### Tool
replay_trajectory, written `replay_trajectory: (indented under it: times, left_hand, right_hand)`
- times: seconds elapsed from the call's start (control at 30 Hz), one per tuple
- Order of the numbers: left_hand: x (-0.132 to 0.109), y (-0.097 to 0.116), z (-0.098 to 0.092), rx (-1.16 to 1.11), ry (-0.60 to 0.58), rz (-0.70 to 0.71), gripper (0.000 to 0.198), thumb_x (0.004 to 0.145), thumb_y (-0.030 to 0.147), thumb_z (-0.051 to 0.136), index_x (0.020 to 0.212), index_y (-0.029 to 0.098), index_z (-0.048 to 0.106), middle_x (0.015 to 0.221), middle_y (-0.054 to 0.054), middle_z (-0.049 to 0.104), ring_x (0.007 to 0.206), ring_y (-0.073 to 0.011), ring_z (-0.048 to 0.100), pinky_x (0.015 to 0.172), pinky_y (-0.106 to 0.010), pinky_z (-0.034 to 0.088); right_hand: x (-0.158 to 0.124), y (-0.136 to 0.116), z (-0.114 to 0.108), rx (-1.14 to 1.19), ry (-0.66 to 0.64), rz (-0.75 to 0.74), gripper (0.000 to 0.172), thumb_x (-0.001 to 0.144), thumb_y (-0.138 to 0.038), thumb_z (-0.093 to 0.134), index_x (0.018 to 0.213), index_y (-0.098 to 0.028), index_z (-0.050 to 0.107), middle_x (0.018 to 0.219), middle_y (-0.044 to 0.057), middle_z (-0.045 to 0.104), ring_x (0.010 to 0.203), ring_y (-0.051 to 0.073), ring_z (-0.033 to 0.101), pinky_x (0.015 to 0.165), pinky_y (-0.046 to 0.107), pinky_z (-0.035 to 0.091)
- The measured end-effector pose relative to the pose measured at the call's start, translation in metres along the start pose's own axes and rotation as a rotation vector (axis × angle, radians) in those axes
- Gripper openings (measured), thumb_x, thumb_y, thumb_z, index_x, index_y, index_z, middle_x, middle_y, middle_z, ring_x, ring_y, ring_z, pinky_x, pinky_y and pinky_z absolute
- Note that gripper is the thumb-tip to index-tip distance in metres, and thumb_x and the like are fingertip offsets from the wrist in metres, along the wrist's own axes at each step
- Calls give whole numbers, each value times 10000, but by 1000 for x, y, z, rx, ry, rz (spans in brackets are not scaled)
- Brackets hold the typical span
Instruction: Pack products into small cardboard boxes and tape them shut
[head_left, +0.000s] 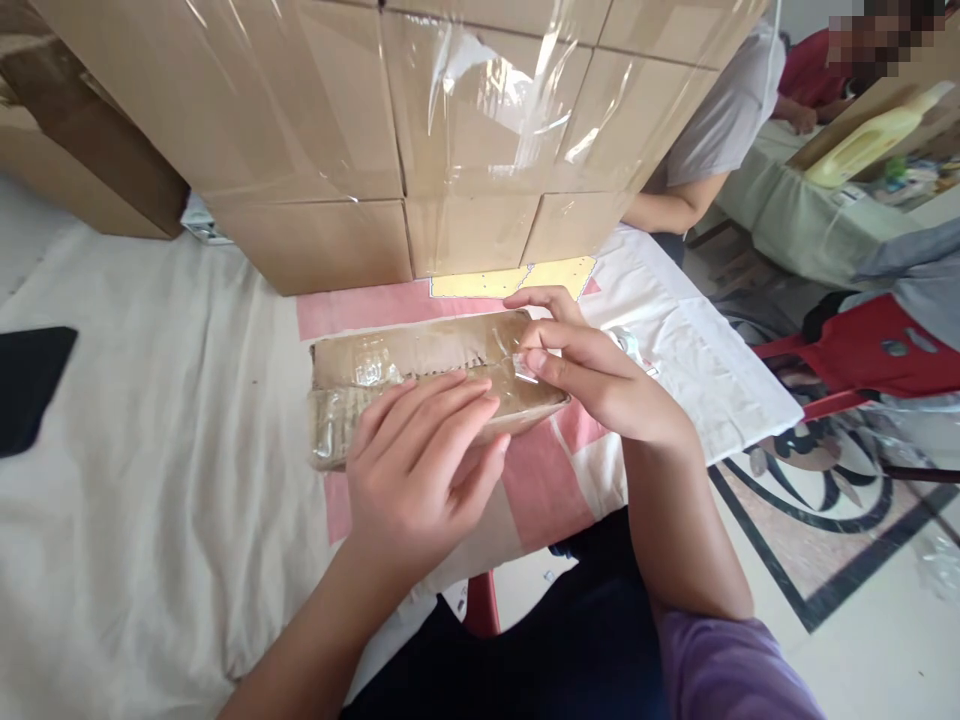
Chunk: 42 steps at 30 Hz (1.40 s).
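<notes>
— Any room behind the taped parcel (375, 365)?
— Hardly. The wrapped stack of cartons (315, 130) stands close behind it, walling off that side.
— And left?
— Bare white cloth (150, 480), open as far as a black object (30, 385) at the edge.

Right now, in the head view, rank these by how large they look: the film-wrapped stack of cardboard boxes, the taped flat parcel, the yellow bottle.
1. Film-wrapped stack of cardboard boxes
2. Taped flat parcel
3. Yellow bottle; it sits farther from the camera, so its true size is unsure.
</notes>
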<state>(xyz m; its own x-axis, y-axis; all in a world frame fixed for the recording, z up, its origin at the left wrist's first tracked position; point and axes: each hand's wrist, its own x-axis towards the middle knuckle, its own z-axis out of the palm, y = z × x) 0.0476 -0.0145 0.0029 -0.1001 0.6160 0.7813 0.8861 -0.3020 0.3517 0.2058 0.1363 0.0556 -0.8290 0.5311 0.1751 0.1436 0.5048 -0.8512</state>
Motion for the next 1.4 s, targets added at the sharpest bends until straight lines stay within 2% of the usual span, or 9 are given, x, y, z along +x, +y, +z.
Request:
replay_trajectory:
  times: [0.1, 0.3, 0.4, 0.53, 0.63, 0.83, 1.1, 1.27, 1.4]
  left_hand:
    - [10, 12, 0, -185, 125, -91, 386, 845, 97, 744, 1209, 201, 668, 1140, -61, 782, 1097, -242, 738, 985, -408, 576]
    - [17, 41, 4, -416, 169, -275, 271, 906, 114, 713, 1147, 239, 700, 1105, -17, 769, 1043, -194, 732, 947, -387, 610]
    - [13, 48, 8, -498, 226, -274, 230, 920, 100, 692, 1095, 248, 704, 1044, -6, 764, 1006, -178, 727, 917, -377, 616]
    - [9, 47, 12, -486, 253, -206, 215, 909, 96, 700, 1054, 254, 687, 989, 3, 742, 969, -168, 715, 888, -374, 616]
    - [8, 44, 12, -447, 255, -195, 157, 906, 145, 717, 1011, 253, 674, 981, -3, 718, 961, -176, 707, 886, -392, 616]
    - [6, 43, 10, -563, 240, -266, 122, 906, 125, 711, 896, 225, 643, 935, -3, 727, 926, -160, 715, 850, -355, 610]
    - [1, 42, 11, -655, 216, -428, 188, 907, 211, 745, 1048, 234, 623, 939, -18, 740, 886, -162, 723, 784, -328, 589]
    - [1, 39, 13, -640, 221, -447, 237, 899, 210, 753, 1087, 239, 611, 938, -10, 715, 880, -155, 700, 777, -316, 558]
    - [1, 37, 10, -554, 178, -415, 139, 911, 218, 733, 1033, 238, 668, 875, 3, 649, 824, -141, 616, 764, -306, 524]
  right_hand:
    - [-4, -13, -2, 28, -32, -80, 302, 1028, -440, 577, 832, -225, 656, 1362, 71, 510, 1494, 299, 354, 1251, 521, 320]
    - [-17, -30, -2, 163, -30, -155, 335, 1015, -497, 593, 832, -229, 680, 1375, 73, 505, 1484, 307, 377, 1203, 518, 391]
    - [-22, -33, -1, 206, -42, -175, 325, 1016, -486, 593, 837, -231, 683, 1400, 68, 500, 1472, 302, 392, 1195, 520, 403]
    - [-27, -34, 3, 215, -63, -184, 330, 1019, -481, 588, 831, -225, 679, 1351, 81, 536, 1491, 301, 362, 1187, 510, 415]
    - [-29, -34, 6, 220, -74, -156, 347, 1017, -502, 585, 831, -221, 669, 1368, 83, 531, 1443, 302, 413, 1179, 515, 419]
    - [-28, -35, 7, 206, -63, -162, 351, 1025, -492, 574, 822, -213, 638, 1401, 83, 512, 1409, 297, 447, 1168, 522, 421]
    - [-25, -35, 9, 200, -55, -162, 362, 1019, -514, 574, 829, -217, 656, 1374, 94, 537, 1462, 302, 408, 1161, 511, 441]
    - [-22, -33, 12, 221, -62, -149, 368, 1008, -518, 592, 813, -214, 662, 1433, 88, 515, 1412, 303, 465, 1167, 526, 435]
    - [-21, -32, 13, 228, -82, -156, 316, 1019, -446, 595, 817, -213, 665, 1423, 85, 529, 1465, 287, 418, 1187, 500, 415]
